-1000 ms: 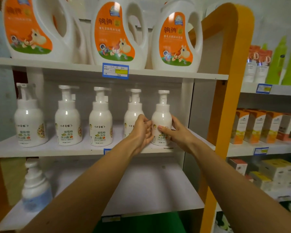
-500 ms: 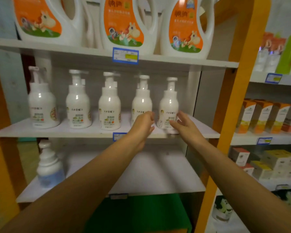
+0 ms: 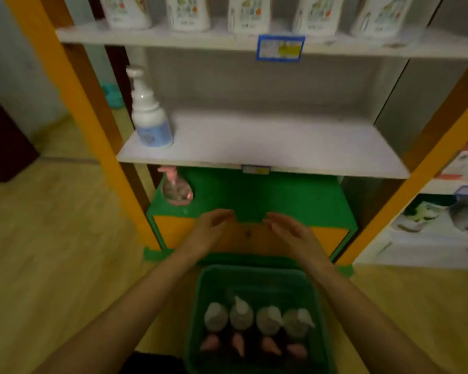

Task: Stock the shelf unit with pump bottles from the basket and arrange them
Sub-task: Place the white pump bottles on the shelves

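A green basket (image 3: 197,300) stands on the floor in front of the shelf unit, holding several pump bottles (image 3: 257,318) with white and pink tops. My left hand (image 3: 210,230) and my right hand (image 3: 291,233) hover empty above the basket's far edge, fingers apart, palms facing each other. One white pump bottle with a blue label (image 3: 149,114) stands at the left of the middle shelf (image 3: 268,147). A clear bottle with a pink pump (image 3: 176,187) sits at the left of the green bottom shelf (image 3: 268,195). Several white bottles (image 3: 250,12) line the shelf above.
Orange uprights (image 3: 76,103) frame the shelf unit on both sides. A blue price tag (image 3: 280,48) hangs on the upper shelf edge. Boxed goods (image 3: 438,228) fill the neighbouring unit at the right. Wooden floor (image 3: 52,238) spreads to the left.
Both hands let go of the rightmost white bottle on the upper shelf and dropped down. My view tilted down from the upper shelves to the lower shelves and the basket.
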A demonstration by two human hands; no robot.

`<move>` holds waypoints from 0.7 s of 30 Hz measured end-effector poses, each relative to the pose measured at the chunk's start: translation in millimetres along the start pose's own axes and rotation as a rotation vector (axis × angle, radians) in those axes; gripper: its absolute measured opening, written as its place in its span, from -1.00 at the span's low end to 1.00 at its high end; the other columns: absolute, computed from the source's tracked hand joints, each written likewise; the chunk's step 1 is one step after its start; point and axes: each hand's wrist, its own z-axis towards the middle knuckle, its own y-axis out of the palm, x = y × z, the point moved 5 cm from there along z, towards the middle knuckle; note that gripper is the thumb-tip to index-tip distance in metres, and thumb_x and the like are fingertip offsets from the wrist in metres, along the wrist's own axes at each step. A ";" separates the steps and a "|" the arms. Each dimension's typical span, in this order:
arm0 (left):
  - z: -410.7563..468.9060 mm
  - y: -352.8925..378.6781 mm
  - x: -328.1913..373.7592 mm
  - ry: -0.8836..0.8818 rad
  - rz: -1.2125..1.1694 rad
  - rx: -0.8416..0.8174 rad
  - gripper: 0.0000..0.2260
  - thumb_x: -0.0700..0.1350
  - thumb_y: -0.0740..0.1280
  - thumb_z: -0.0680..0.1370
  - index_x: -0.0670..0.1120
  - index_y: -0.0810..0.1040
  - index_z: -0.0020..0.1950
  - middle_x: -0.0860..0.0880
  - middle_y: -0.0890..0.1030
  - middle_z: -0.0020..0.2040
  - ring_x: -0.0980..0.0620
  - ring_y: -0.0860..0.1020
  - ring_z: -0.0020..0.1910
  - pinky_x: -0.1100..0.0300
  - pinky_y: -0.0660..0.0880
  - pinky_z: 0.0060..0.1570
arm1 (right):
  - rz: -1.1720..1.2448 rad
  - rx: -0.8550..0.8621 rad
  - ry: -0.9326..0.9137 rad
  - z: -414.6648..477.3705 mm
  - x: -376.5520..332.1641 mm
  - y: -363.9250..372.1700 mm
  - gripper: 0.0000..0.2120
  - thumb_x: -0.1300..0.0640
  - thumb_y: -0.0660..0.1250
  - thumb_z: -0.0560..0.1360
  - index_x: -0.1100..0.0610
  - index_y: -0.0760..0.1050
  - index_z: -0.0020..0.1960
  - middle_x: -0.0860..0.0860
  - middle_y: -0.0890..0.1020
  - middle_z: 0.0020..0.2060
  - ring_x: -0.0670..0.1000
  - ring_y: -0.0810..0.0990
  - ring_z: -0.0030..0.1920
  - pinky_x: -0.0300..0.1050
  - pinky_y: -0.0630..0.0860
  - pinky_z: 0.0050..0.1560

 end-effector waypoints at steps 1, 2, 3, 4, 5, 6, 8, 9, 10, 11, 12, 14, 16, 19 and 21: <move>0.2 5.0 -23.3 -0.045 0.019 -0.010 -0.73 -0.37 0.19 0.52 -0.34 0.45 0.22 -0.25 0.53 0.22 -0.09 0.49 0.21 0.41 0.38 0.04 | -0.024 -0.014 0.031 0.6 23.0 9.1 -0.72 0.28 0.21 0.53 0.21 0.46 0.23 0.01 0.54 0.10 -0.35 0.55 -0.05 -0.54 0.42 -0.04; 0.3 10.1 -46.0 -0.091 0.046 -0.018 -0.74 -0.36 0.21 0.52 -0.35 0.47 0.20 -0.28 0.53 0.22 -0.14 0.49 0.22 0.30 0.37 0.10 | -0.043 -0.035 0.075 1.2 46.1 18.3 -0.71 0.27 0.21 0.53 0.23 0.45 0.24 0.01 0.53 0.11 -0.33 0.55 -0.01 -0.55 0.42 -0.06; -0.9 16.0 -69.4 -0.142 0.079 -0.031 -0.74 -0.34 0.23 0.51 -0.35 0.49 0.19 -0.28 0.54 0.21 -0.17 0.50 0.22 0.23 0.36 0.14 | -0.058 -0.060 0.123 0.6 70.0 27.6 -0.71 0.26 0.21 0.53 0.23 0.45 0.24 0.03 0.53 0.12 -0.23 0.54 0.07 -0.53 0.43 -0.05; -2.8 20.0 -88.3 -0.172 0.099 -0.031 -0.74 -0.31 0.25 0.51 -0.33 0.50 0.19 -0.26 0.55 0.21 -0.17 0.50 0.22 0.19 0.37 0.17 | -0.077 -0.076 0.151 -0.7 87.6 34.5 -0.72 0.25 0.21 0.53 0.20 0.46 0.23 0.04 0.54 0.13 -0.13 0.52 0.14 -0.51 0.43 -0.04; -5.8 23.8 -103.7 -0.192 0.116 -0.034 -0.73 -0.28 0.26 0.51 -0.31 0.50 0.20 -0.24 0.56 0.21 -0.16 0.51 0.21 0.15 0.38 0.19 | -0.098 -0.086 0.169 -2.2 102.6 40.1 -0.74 0.23 0.21 0.54 0.16 0.47 0.22 0.04 0.56 0.13 -0.08 0.50 0.16 -0.49 0.43 -0.01; -8.2 28.9 -121.6 -0.212 0.129 -0.043 -0.73 -0.27 0.26 0.52 -0.29 0.50 0.21 -0.22 0.56 0.21 -0.15 0.52 0.21 0.13 0.39 0.20 | -0.116 -0.094 0.196 -3.3 121.2 46.1 -0.75 0.23 0.22 0.54 0.13 0.48 0.20 0.03 0.56 0.13 -0.07 0.50 0.16 -0.46 0.42 0.01; -9.5 37.8 -151.2 -0.260 0.168 -0.055 -0.71 -0.27 0.27 0.51 -0.25 0.49 0.23 -0.19 0.54 0.23 -0.11 0.51 0.22 0.13 0.40 0.20 | -0.150 -0.108 0.245 -2.4 153.9 55.9 -0.74 0.24 0.23 0.53 0.15 0.49 0.21 0.01 0.56 0.14 -0.09 0.49 0.14 -0.48 0.42 -0.02; -9.5 45.4 -170.4 -0.303 0.188 -0.084 -0.69 -0.26 0.27 0.51 -0.23 0.47 0.26 -0.17 0.53 0.25 -0.10 0.49 0.23 0.13 0.39 0.20 | -0.167 -0.116 0.278 -1.5 175.3 62.1 -0.72 0.25 0.25 0.52 0.18 0.48 0.22 0.02 0.55 0.15 -0.10 0.49 0.14 -0.51 0.42 -0.06; -11.0 51.6 -185.9 -0.333 0.220 -0.128 -0.65 -0.24 0.29 0.50 -0.21 0.44 0.29 -0.16 0.50 0.27 -0.10 0.47 0.25 0.13 0.39 0.20 | -0.197 -0.112 0.294 -1.9 190.6 66.0 -0.69 0.24 0.28 0.50 0.19 0.46 0.24 0.04 0.55 0.16 -0.09 0.48 0.15 -0.51 0.41 -0.06; -13.8 56.2 -192.7 -0.358 0.270 -0.188 -0.60 -0.22 0.31 0.48 -0.18 0.41 0.32 -0.16 0.48 0.29 -0.10 0.45 0.25 0.12 0.39 0.20 | -0.254 -0.102 0.290 -3.0 198.5 67.8 -0.65 0.22 0.32 0.48 0.18 0.44 0.26 0.06 0.54 0.19 -0.09 0.47 0.17 -0.47 0.39 0.01; -17.0 62.2 -205.6 -0.378 0.317 -0.254 -0.55 -0.19 0.35 0.46 -0.15 0.37 0.34 -0.16 0.46 0.30 -0.10 0.44 0.26 0.11 0.40 0.21 | -0.314 -0.104 0.297 -3.3 212.5 71.9 -0.60 0.20 0.35 0.46 0.18 0.42 0.28 0.06 0.51 0.22 -0.09 0.44 0.20 -0.39 0.36 0.09; -23.3 72.0 -225.3 -0.398 0.398 -0.354 -0.46 -0.11 0.40 0.42 -0.10 0.33 0.36 -0.13 0.43 0.32 -0.10 0.42 0.28 0.06 0.40 0.26 | -0.455 -0.106 0.303 -1.4 236.4 80.3 -0.52 0.19 0.39 0.42 0.19 0.37 0.31 0.09 0.48 0.26 -0.01 0.42 0.26 -0.23 0.32 0.22; -30.7 79.5 -240.8 -0.410 0.381 -0.376 -0.51 -0.06 0.42 0.41 -0.13 0.39 0.30 -0.17 0.49 0.27 -0.13 0.47 0.23 -0.02 0.42 0.26 | -0.571 -0.106 0.302 -1.2 253.2 88.2 -0.56 0.15 0.37 0.43 0.24 0.40 0.26 0.16 0.50 0.22 0.11 0.46 0.23 -0.11 0.35 0.23; -39.3 86.2 -255.7 -0.392 0.416 -0.351 -0.59 -0.13 0.38 0.44 -0.08 0.43 0.27 -0.13 0.54 0.22 -0.12 0.50 0.21 0.02 0.42 0.25 | -0.693 -0.092 0.270 -1.6 270.3 97.3 -0.69 0.08 0.31 0.47 0.19 0.47 0.17 0.15 0.59 0.12 0.10 0.55 0.11 -0.10 0.42 0.14; -40.6 87.9 -262.9 -0.344 0.440 -0.326 -0.62 -0.12 0.35 0.46 -0.05 0.41 0.27 -0.13 0.55 0.20 -0.13 0.50 0.19 -0.05 0.42 0.23 | -0.754 -0.055 0.237 -0.2 276.8 101.1 -0.71 0.09 0.26 0.50 0.16 0.47 0.18 0.12 0.60 0.10 0.09 0.57 0.08 -0.10 0.45 0.13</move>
